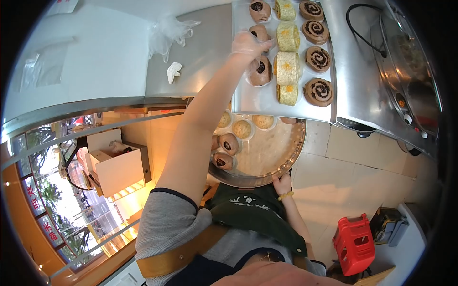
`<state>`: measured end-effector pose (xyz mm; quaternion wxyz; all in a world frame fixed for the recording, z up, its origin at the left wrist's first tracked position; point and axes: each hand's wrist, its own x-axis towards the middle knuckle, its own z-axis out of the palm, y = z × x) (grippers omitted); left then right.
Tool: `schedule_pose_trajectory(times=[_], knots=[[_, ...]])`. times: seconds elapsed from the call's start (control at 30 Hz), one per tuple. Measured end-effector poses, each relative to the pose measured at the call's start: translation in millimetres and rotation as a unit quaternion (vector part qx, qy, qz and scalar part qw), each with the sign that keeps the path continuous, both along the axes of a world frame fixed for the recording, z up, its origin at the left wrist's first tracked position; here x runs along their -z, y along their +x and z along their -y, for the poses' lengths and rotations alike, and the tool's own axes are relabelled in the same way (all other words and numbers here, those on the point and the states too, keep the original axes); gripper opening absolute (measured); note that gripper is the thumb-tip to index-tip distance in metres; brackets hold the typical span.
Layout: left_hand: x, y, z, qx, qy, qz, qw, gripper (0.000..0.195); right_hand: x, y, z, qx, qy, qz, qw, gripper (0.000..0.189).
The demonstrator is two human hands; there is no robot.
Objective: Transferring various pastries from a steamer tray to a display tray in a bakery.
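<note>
My left hand (247, 44), in a clear plastic glove, is over the left row of a rectangular metal tray (250, 107). It partly covers a brown bun with a dark filled opening (258, 31); its fingertips are hidden, so a grip cannot be made out. Just below the hand lies another brown bun (263, 71) on paper. Yellow-green rolls (287, 68) with orange topping fill the middle row, and brown spiral rolls (318, 93) the right. Bare, with a beaded bracelet, my right hand (282, 184) grips the rim of a round metal steamer tray (293, 157) holding speckled round buns (242, 129) and brown buns (223, 161).
Crumpled plastic gloves (171, 34) and a white wad (174, 73) lie on the counter left of the tray. A metal appliance with a black cord (361, 32) stands at right. On the tiled floor is a red plastic stool (354, 245). A wooden-toned box unit (118, 168) stands lower left.
</note>
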<state>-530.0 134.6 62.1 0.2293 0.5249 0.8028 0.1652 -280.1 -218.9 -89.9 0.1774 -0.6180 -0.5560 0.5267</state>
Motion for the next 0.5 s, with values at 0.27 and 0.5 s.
schedule_pose_trajectory(times=[0.27,0.5], knots=[[8.1,2.4,-52.7,-0.008,0.027,-0.103,0.994,0.067,5.9,8.2,-10.5,-0.020,0.010,0.017,1.000,0.046],[27.1,-6.8,-150.1,-0.047,0.050,-0.070,0.995,0.060,11.3,10.0,-35.8,-0.011,-0.034,0.011,0.999,0.037]])
